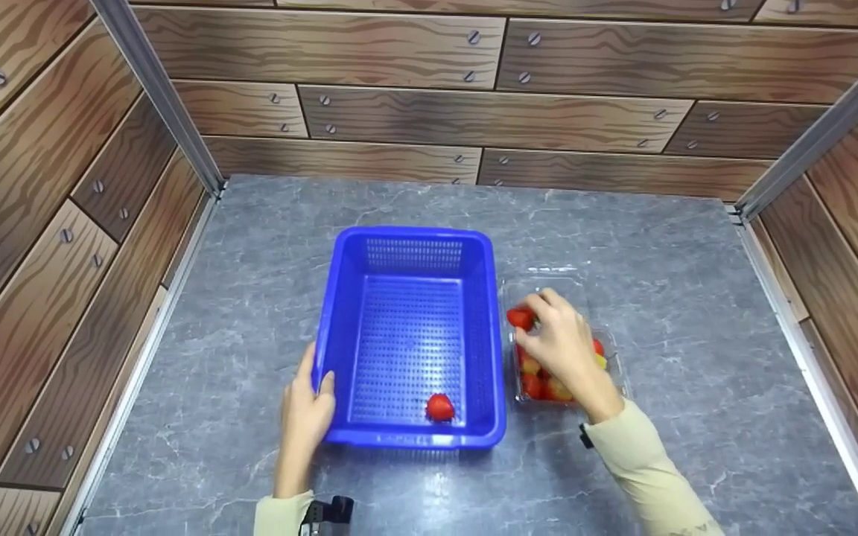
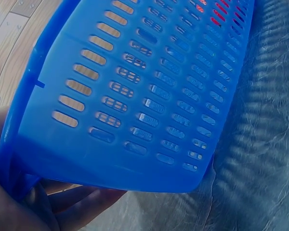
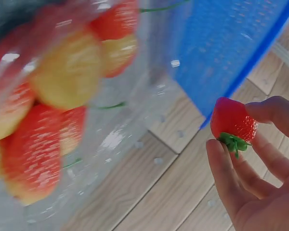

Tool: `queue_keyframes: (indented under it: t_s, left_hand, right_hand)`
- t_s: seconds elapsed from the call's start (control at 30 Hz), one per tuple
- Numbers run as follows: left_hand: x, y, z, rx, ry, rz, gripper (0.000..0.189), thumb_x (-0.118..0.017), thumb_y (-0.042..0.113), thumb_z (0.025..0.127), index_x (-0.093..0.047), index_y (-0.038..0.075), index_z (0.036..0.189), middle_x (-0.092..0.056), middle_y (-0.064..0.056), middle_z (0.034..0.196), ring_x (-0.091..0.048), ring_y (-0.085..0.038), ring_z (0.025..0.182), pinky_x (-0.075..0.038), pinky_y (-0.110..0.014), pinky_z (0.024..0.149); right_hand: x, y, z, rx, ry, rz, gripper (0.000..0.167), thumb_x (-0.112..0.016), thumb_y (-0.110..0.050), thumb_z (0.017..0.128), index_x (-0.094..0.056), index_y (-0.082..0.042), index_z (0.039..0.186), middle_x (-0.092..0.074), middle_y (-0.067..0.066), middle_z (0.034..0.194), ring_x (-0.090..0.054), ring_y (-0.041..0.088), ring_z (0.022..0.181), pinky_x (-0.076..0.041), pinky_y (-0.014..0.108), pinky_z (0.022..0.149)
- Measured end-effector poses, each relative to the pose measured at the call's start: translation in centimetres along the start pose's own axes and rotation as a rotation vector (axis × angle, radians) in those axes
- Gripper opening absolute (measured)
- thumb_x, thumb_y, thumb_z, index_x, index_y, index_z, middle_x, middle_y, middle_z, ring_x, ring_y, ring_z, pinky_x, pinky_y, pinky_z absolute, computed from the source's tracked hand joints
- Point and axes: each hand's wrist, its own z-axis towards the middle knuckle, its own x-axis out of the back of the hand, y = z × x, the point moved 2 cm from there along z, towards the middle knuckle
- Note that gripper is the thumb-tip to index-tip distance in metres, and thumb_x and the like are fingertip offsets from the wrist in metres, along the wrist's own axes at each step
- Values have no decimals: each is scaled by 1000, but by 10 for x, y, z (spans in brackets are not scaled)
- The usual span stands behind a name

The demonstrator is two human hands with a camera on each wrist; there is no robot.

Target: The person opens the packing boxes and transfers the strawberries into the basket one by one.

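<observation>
Gripping basket (image 1: 408, 339) left, strawberry (image 3: 231, 119) right, both hands (image 1: 308, 409) (image 1: 561, 341), leaves (image 3: 232, 143) only in right wrist view

The right hand (image 3: 262, 199) pinches one green-leaved red strawberry (image 3: 231, 119), near a corner of the blue perforated basket (image 3: 226, 43). Several red-and-yellow fruits (image 3: 67, 72), blurred, are inside the clear plastic container (image 3: 113, 139); behind are planks (image 3: 149, 192) with wood pattern.

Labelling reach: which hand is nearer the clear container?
Right. The right hand is over the clear container, pinching a strawberry; the left hand is across the blue basket from it, gripping the basket's left side.
</observation>
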Motion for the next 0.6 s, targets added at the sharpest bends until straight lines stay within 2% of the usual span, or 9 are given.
queue_keyframes:
  t_s: [0.27, 0.6]
  left_hand:
    - [-1, 2, 1, -13, 1, -8, 58, -57, 2, 94, -43, 7, 149, -62, -30, 124, -60, -48, 110, -46, -62, 95]
    - [0, -3, 0, -12, 18, 18, 59, -59, 3, 93, -43, 8, 149, -62, -30, 125, -60, -48, 113, -45, -60, 97]
  right_hand:
    - [-9, -25, 16, -28, -64, 111, 30, -82, -5, 70, -72, -9, 99, -63, 4, 96, -62, 23, 81, -55, 38, 71]
    - [-30, -50, 25, 56, -119, 137, 27, -79, -6, 71, -72, -10, 98, -62, 3, 95, -60, 21, 78, -53, 38, 69]
